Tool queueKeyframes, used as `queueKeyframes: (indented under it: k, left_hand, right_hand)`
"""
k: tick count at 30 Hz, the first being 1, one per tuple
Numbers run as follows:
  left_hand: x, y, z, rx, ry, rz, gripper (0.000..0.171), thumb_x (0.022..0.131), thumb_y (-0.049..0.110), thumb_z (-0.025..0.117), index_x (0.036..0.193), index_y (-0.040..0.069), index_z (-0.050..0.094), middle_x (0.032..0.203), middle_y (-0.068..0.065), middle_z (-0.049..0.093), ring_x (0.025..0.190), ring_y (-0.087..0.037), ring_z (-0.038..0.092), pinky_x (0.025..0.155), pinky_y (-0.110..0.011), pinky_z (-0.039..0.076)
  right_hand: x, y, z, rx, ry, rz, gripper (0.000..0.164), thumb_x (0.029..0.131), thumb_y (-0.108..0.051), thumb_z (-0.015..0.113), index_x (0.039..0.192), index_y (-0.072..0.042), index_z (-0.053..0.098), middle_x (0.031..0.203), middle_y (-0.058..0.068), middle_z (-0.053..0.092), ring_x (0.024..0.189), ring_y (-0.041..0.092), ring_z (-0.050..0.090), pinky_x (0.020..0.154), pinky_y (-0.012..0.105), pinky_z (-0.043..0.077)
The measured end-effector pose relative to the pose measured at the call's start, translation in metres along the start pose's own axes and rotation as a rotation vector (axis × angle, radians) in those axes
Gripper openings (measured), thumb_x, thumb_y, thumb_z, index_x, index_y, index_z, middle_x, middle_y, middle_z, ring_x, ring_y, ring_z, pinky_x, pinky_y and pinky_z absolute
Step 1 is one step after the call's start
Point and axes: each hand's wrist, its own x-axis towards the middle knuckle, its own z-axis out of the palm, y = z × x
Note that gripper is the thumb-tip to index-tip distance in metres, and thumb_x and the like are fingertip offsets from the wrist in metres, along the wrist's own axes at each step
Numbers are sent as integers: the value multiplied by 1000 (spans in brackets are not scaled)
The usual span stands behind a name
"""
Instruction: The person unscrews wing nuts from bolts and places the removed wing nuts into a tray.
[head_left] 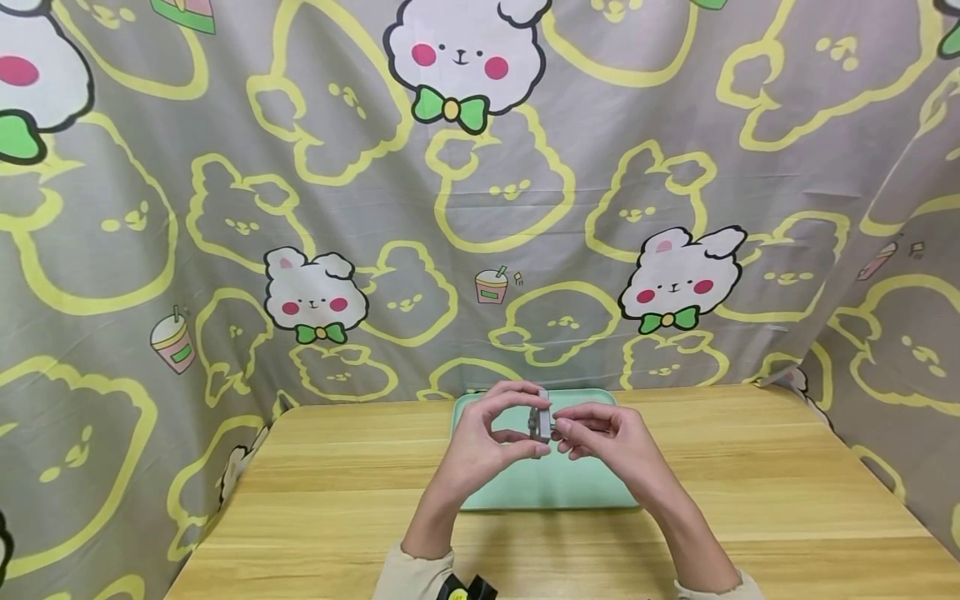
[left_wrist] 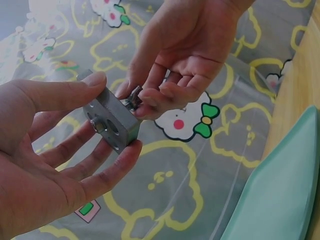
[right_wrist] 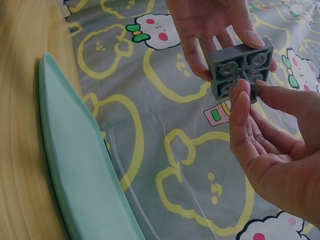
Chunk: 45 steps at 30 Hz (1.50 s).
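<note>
Above the tray, my left hand (head_left: 480, 433) holds a grey, square metal block (head_left: 543, 423) by its edges, thumb on one side and fingers on the other. One face of the block (right_wrist: 235, 56) shows several round recesses; the opposite face (left_wrist: 111, 120) has a round hole and a small raised boss. Close against the recessed face, my right hand (head_left: 611, 433) pinches a small metal screw (right_wrist: 244, 76) between thumb and fingertips. Its threaded shaft points at the middle of the block. The screw's head (left_wrist: 134, 98) is partly hidden by the fingers.
A pale green tray (head_left: 551, 492) lies on the wooden table (head_left: 337, 492) under both hands. Behind the table and along its sides hangs a grey curtain (head_left: 420, 200) with yellow outlines and white cartoon animals. A black strap (head_left: 467, 588) sits at the left sleeve.
</note>
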Motion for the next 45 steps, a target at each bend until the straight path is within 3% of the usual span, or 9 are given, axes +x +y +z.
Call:
queueKeyframes:
  k: [9,16,22,29,34,45]
  left_hand:
    - [0,0,0,2,3,-11,44,79,-11,83,119,4,73,134,-10,58,117,-28,59,80,-44,65]
    - [0,1,0,5,10,-19,45,78,-12,83,119,4,74,134,-9,58,117,-28,60,81,-44,65]
    - [0,1,-1,2,-1,-5,44,79,-9,84,121,0,72,134,-10,58,114,-29,60,80,-44,65]
    - [0,1,-1,-2,-8,-10,44,80,-10,83,121,2,72,135,-10,57,115,-28,60,79,-44,66]
    - [0,0,-1,1,-8,-14,43,80,-9,83,121,0,72,135,-11,58,116,-28,59,79,-44,66]
    - [0,-1,-2,-4,-5,-13,44,80,-8,84,121,2,72,135,-10,57,118,-28,59,80,-44,66]
  right_hand:
    - [0,0,0,-37,10,-15,32,95,-18,77,117,3,68,102,21,73,87,35,73,77,40,65]
    - [-2,1,0,-63,-4,-57,29,94,-16,78,114,2,67,105,16,70,86,24,73,77,38,64]
    - [-2,1,1,-103,-15,-115,22,93,-14,78,110,-2,69,108,15,68,85,24,70,76,36,63]
    - [-1,2,2,-86,-34,-156,13,91,-7,79,100,-3,71,113,15,68,104,25,69,88,33,62]
    - [-1,2,3,-65,-40,-170,9,89,-4,80,92,-3,71,114,16,68,106,25,68,90,35,62]
    - [-1,3,2,-71,-62,-195,16,90,-4,79,100,2,69,115,16,67,109,23,67,93,35,61]
